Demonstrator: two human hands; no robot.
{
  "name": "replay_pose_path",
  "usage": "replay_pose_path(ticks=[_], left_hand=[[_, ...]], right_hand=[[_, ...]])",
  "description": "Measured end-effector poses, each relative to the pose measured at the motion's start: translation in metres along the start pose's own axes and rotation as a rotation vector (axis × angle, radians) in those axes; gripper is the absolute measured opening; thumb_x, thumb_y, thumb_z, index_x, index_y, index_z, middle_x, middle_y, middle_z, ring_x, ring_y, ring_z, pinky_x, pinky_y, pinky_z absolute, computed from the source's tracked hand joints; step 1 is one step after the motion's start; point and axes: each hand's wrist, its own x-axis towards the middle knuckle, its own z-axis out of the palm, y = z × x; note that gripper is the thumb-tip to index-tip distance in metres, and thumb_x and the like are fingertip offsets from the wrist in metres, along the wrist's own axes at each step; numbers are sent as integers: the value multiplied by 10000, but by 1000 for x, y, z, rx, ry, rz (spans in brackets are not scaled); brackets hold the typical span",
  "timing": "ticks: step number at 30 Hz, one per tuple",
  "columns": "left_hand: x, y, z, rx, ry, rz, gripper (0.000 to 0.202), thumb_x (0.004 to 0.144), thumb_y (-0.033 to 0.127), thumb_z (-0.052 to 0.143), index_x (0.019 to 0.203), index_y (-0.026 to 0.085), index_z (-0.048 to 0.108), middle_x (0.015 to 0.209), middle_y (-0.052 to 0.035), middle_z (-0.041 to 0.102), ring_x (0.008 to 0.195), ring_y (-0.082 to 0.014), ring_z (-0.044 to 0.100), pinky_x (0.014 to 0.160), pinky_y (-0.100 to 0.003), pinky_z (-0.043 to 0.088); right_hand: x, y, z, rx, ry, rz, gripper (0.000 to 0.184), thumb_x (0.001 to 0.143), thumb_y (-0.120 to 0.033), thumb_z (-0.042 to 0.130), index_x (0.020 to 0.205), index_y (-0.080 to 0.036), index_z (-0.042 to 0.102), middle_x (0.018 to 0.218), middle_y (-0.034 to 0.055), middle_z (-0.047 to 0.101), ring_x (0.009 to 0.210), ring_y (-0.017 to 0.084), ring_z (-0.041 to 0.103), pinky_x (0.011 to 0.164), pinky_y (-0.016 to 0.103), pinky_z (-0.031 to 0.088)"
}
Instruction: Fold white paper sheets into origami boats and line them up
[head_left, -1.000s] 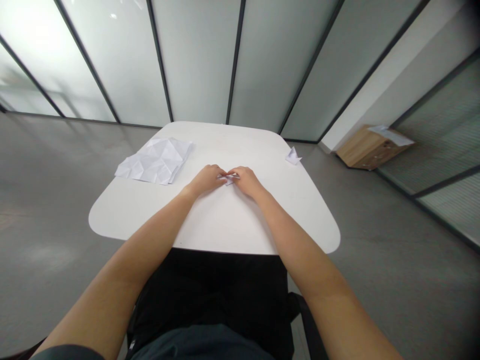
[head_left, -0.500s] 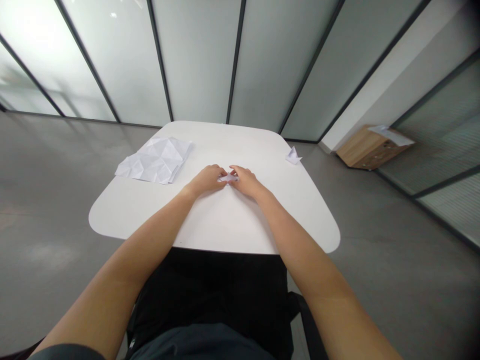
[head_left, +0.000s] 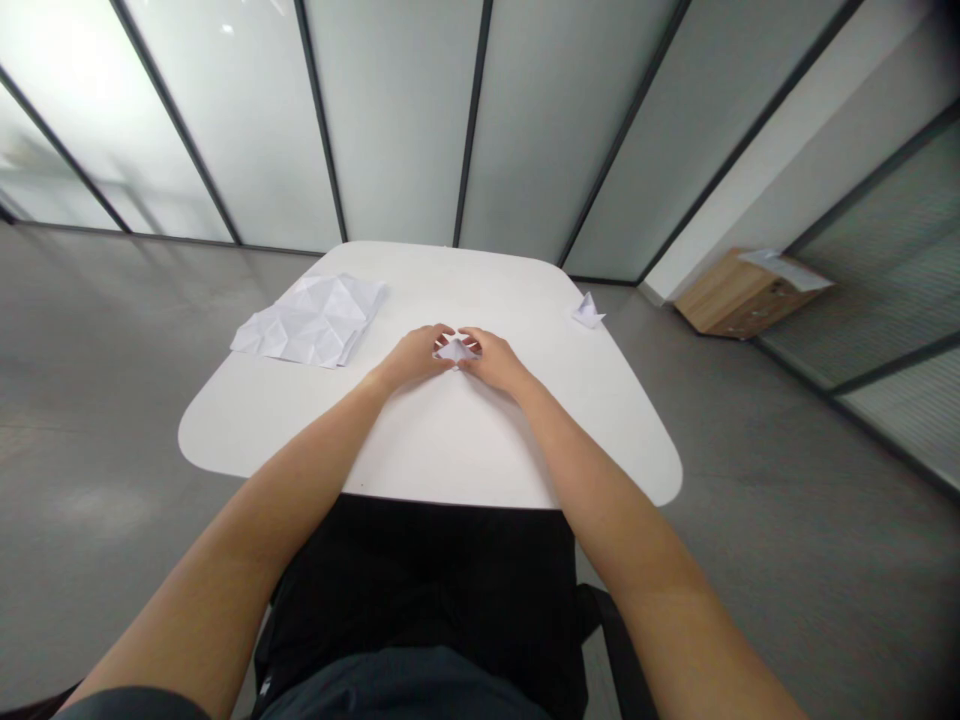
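Observation:
A small folded white paper (head_left: 457,350) with a raised peak sits between my two hands over the middle of the table. My left hand (head_left: 417,354) curves round its left side, with the thumb at the lower edge. My right hand (head_left: 493,358) grips it from the right in the same way, thumb close to the other thumb. The fingers of both hands are bent along its sides and partly hide them.
The white table (head_left: 450,440) has rounded corners. Creased white paper sheets (head_left: 319,318) lie at its left. A folded paper piece (head_left: 588,311) stands near the right edge. A wooden cabinet (head_left: 742,292) with papers on top is on the floor beyond, by frosted glass panels.
The fingers of both hands have lifted and spread a little from the folded paper, so more of its peaked shape shows. The other papers have not moved.

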Motion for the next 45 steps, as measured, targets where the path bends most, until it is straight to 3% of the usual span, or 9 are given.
replay_pose_path(ticks=[6, 13, 18, 26, 39, 45], left_hand=[[1, 5, -4, -201, 109, -64, 424, 869, 185, 683, 1293, 193, 711, 1105, -64, 787, 839, -160, 741, 817, -275, 579], [1, 14, -9, -228, 204, -15, 257, 935, 310, 694, 1144, 185, 776, 979, -58, 782, 845, -171, 710, 829, -291, 556], [2, 13, -10, -193, 205, 38, 178, 941, 321, 699, 1022, 182, 774, 981, -66, 790, 877, -181, 703, 844, -301, 549], [2, 10, -8, -188, 175, 45, 156, 946, 326, 685, 971, 188, 753, 963, -53, 799, 892, -182, 720, 855, -305, 561], [2, 14, -13, -368, 310, -39, 123, 946, 312, 651, 975, 193, 668, 990, -51, 770, 925, -181, 733, 922, -315, 571], [7, -1, -5, -486, 350, -81, 142, 935, 338, 659, 981, 207, 631, 978, -34, 733, 943, -178, 721, 906, -316, 583]], right_hand=[[1, -9, -4, 85, 109, -44, 481, 819, -110, 742, 1287, -218, 745, 1244, 90, 759, 934, 188, 735, 939, 354, 613], [1, -18, -9, 176, 189, -65, 241, 885, -192, 717, 1113, -213, 794, 1164, 85, 777, 964, 213, 750, 870, 343, 627], [1, -18, -9, 174, 209, -75, 165, 902, -195, 701, 1033, -218, 799, 1087, 65, 797, 964, 208, 748, 919, 350, 613], [3, -15, -10, 168, 191, -34, 125, 894, -213, 693, 979, -224, 784, 1001, 36, 815, 904, 200, 752, 911, 353, 602], [0, -15, -17, 221, 267, -10, 72, 893, -221, 680, 959, -231, 707, 976, 19, 787, 873, 197, 738, 854, 338, 577], [3, -7, -19, 198, 272, -63, 199, 917, -201, 655, 1072, -236, 773, 1046, 32, 778, 874, 190, 729, 894, 346, 582]])
